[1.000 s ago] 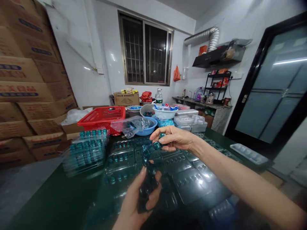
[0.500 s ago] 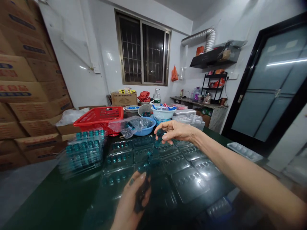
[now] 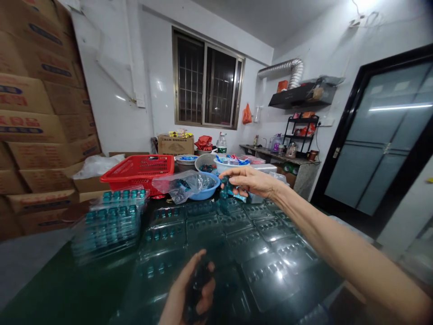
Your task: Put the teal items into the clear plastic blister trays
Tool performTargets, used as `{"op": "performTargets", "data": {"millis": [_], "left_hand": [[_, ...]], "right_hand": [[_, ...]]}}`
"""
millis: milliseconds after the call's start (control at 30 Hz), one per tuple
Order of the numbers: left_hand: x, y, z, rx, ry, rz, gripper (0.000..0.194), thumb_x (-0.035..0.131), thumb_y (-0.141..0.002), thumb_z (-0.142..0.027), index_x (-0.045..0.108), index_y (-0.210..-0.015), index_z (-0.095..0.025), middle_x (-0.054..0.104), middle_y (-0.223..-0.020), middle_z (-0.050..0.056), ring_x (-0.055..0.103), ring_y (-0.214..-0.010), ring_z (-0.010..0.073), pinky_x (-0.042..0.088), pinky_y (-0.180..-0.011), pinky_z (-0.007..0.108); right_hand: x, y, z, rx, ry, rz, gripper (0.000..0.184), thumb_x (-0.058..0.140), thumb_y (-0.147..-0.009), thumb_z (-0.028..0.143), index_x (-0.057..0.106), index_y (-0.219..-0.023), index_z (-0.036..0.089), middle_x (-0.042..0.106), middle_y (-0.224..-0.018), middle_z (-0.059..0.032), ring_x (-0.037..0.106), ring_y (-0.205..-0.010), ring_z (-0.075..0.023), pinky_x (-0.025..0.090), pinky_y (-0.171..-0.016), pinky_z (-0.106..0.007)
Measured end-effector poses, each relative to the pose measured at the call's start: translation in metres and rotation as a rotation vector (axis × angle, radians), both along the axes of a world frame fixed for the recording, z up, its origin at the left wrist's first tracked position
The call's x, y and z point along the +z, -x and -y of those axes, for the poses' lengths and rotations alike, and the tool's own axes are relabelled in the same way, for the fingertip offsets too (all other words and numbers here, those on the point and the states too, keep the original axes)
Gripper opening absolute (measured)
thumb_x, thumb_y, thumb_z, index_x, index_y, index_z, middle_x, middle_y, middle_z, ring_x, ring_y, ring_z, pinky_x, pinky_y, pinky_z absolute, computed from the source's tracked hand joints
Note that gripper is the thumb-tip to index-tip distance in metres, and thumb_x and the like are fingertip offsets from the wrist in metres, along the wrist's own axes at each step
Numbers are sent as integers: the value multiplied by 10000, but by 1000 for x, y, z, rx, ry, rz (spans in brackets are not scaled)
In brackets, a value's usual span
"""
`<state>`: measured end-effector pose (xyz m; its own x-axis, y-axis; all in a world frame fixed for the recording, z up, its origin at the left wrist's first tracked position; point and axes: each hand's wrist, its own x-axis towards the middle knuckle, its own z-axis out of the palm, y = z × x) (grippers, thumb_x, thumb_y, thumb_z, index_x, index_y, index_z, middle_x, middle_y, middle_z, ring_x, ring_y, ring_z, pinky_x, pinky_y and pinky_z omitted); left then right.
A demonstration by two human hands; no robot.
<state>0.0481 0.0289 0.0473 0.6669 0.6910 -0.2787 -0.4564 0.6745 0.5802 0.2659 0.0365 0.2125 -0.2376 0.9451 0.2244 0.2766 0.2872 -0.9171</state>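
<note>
My right hand [image 3: 248, 179] reaches out over the far end of the dark green table [image 3: 84, 289], fingers closed on small teal pieces [image 3: 226, 189] just above a row of clear blister trays [image 3: 237, 225]. My left hand [image 3: 189, 293] stays low near the front edge, curled around a dark bunch of the same small pieces [image 3: 196, 284]. A blue bowl [image 3: 203, 183] with a clear plastic bag [image 3: 179, 183] of pieces lies just left of my right hand. A stack of filled trays [image 3: 108, 219] stands at the left.
A red basket [image 3: 140, 169], white bowls [image 3: 230, 164] and a cardboard box [image 3: 176, 145] crowd the table's far end. Cardboard cartons [image 3: 37, 122] are piled along the left wall. A counter with a shelf rack [image 3: 297, 135] and a dark glass door [image 3: 382, 149] are at the right.
My right hand has moved away from me toward the blue bowl, carrying teal pieces. My left hand has dropped lower toward the front edge. The view has tilted up a little.
</note>
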Motion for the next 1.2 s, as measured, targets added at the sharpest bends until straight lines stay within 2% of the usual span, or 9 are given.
{"op": "performTargets", "data": {"millis": [267,367,500,567,633,700,900,1033,1200], "left_hand": [[-3,8,4,92,40,-3,321,545,-708,-311,521,-1011,-205,567,-697,52,367,-345,43,215,-274,149],[-4,12,4,58,58,-15,226,560,-700,-296,556,-898,-189,567,-647,42,337,-315,31,200,-274,152],[-10,18,-2,-108,51,14,196,537,-724,-338,555,-741,-144,520,-529,30,348,-320,46,233,-296,170],[-13,22,-6,-80,40,53,226,512,-739,-363,549,-753,-141,514,-535,30,349,-337,49,240,-304,170],[-16,26,-8,19,35,116,228,497,-746,-369,541,-808,-154,550,-643,54,386,-387,61,239,-309,164],[-15,30,-8,54,40,166,242,485,-749,-370,529,-884,-173,562,-767,79,440,-458,91,243,-312,164],[-5,37,-9,68,-34,250,411,417,-774,-383,458,-1134,-188,546,-902,118,492,-557,136,281,-335,175],[-5,39,-9,106,-73,245,420,401,-786,-348,438,-1174,-192,535,-923,123,489,-573,135,280,-333,167],[-8,44,-15,101,-78,247,349,409,-790,-257,455,-1128,-188,526,-854,96,434,-486,78,252,-309,139]], "right_hand": [[28,-18,-12,-210,-201,88,271,612,-700,273,579,-940,152,493,-584,31,421,-415,-36,258,-309,-133],[38,-20,-11,-213,-212,39,250,631,-683,283,593,-889,147,497,-597,32,418,-394,-27,239,-302,-138],[50,-19,-6,-168,-193,0,239,625,-692,247,591,-903,141,502,-589,31,465,-413,-44,259,-307,-145],[53,-19,-4,-164,-184,5,235,611,-703,215,588,-922,131,506,-562,29,482,-427,-56,284,-318,-148],[55,-17,-1,-164,-173,5,234,598,-711,187,585,-935,121,523,-561,19,489,-436,-61,302,-329,-151],[53,-12,2,-151,-157,-15,226,579,-723,168,584,-944,120,557,-615,-1,493,-450,-60,312,-340,-154],[31,8,4,-88,-53,-65,221,540,-761,191,575,-970,129,583,-714,-27,480,-432,-43,291,-349,-164],[14,19,4,-57,-2,-57,216,545,-772,247,593,-947,130,552,-660,-16,449,-403,-32,271,-336,-165],[2,26,4,-39,27,-74,194,544,-777,283,604,-900,145,518,-649,0,425,-395,-28,263,-313,-164]]}}
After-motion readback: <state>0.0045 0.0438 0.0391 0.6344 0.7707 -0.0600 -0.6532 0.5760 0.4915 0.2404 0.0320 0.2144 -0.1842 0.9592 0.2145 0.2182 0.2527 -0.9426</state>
